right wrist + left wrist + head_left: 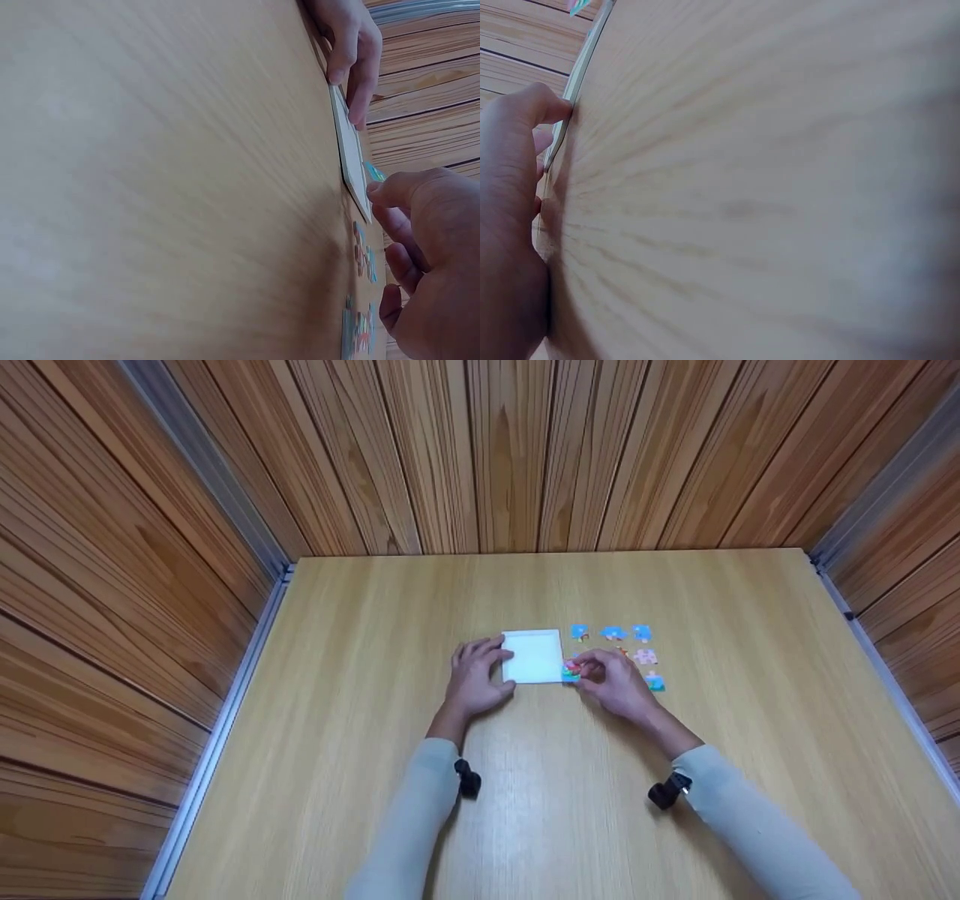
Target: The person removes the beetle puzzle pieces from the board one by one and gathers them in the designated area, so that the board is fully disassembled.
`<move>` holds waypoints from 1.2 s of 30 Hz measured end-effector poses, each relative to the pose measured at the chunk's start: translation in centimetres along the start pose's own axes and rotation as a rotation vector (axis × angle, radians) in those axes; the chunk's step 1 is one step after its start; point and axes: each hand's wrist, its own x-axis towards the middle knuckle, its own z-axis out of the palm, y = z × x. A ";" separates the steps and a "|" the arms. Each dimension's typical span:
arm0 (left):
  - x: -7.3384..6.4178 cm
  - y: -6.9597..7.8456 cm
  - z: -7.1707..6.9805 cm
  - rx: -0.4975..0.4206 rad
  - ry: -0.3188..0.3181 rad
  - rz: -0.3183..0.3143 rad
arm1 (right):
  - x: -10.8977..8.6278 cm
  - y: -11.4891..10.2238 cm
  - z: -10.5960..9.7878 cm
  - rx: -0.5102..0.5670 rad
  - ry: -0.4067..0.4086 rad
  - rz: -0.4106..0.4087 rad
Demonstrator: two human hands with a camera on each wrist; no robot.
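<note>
A shallow white puzzle tray (532,658) lies flat on the table, its inside bare white. My left hand (477,675) holds it at its left side, thumb at the near corner and fingers over the left edge toward the far corner. Between the thumb and fingers of my right hand (613,681) is a jigsaw piece (568,671) in blue, green and red. That piece is at the tray's near right corner in the head view; the right wrist view shows it tilted above the tray (346,142).
Several loose jigsaw pieces lie right of the tray, among them a blue one (580,631), a pink one (646,657) and a blue-green one (655,682). My right hand partly covers others. Wood-panelled walls (510,457) border the table (360,675) at the back and sides.
</note>
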 end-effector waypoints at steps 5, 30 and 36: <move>0.0 0.0 0.0 0.001 0.000 -0.005 | -0.8 0.8 -0.3 -0.013 0.010 -0.003; 0.1 0.0 0.0 0.011 -0.001 0.014 | -2.0 2.1 -0.8 -0.066 0.004 -0.033; 0.0 -0.1 0.0 0.010 0.002 0.013 | -2.2 2.1 -0.6 -0.075 0.010 -0.026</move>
